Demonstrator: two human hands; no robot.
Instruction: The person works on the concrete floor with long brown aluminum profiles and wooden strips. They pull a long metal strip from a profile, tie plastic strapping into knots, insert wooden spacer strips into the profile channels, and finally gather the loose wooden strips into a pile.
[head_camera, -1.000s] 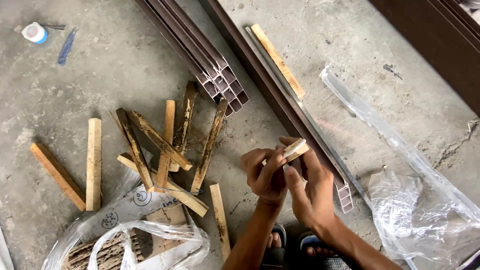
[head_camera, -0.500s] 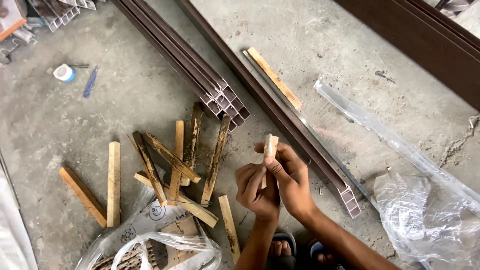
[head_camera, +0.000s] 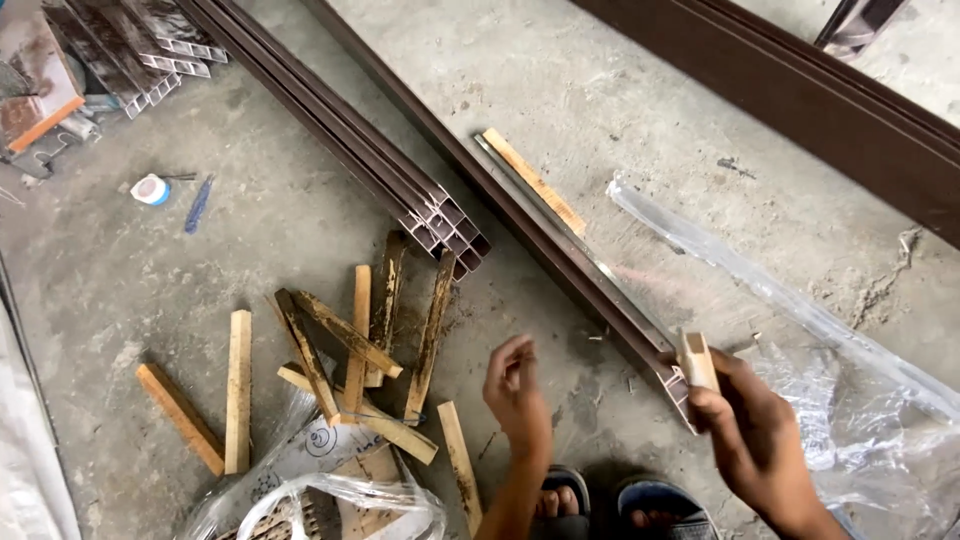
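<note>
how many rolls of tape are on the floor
1. The tape lies on the concrete at upper left, beside a blue pen-like tool. Others may be hidden in the clutter at the top-left corner.

Wood strips (head_camera: 340, 360) left of metal channel (head_camera: 560, 250)

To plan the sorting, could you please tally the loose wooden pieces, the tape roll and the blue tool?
wooden pieces on the floor: 10
wooden piece held in the right hand: 1
tape roll: 1
blue tool: 1
Total: 13
</note>
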